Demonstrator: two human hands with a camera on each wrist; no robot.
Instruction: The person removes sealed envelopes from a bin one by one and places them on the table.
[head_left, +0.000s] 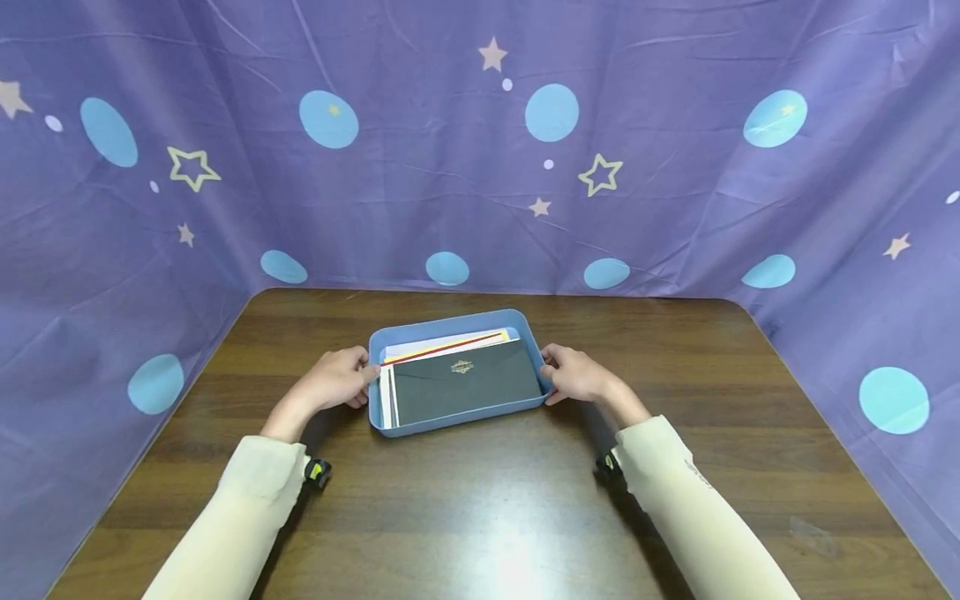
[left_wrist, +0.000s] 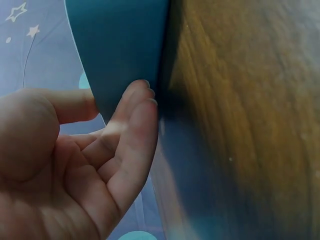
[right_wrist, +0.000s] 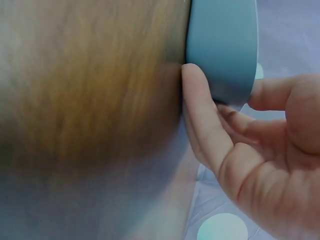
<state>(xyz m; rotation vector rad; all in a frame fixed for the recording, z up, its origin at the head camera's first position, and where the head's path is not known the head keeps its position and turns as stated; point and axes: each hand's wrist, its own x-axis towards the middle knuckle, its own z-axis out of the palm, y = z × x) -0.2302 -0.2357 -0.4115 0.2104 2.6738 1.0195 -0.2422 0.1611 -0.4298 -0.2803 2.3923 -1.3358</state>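
A shallow blue tray (head_left: 450, 422) is at the middle of the table, turned slightly. In it lies a dark envelope (head_left: 468, 389) with a gold emblem, over white papers (head_left: 386, 400) and pieces with red and yellow edges. My left hand (head_left: 337, 379) holds the left end, the thumb at the rim and the fingers against the outer wall, as the left wrist view shows on the tray wall (left_wrist: 120, 45). My right hand (head_left: 579, 375) grips the right end likewise; its fingertips reach the wall's lower edge in the right wrist view. Whether the tray is lifted, I cannot tell.
The brown wooden table (head_left: 480, 492) extends around the tray, with a bright glare spot near its front. A purple curtain (head_left: 420, 192) with stars and blue dots hangs behind and along both sides.
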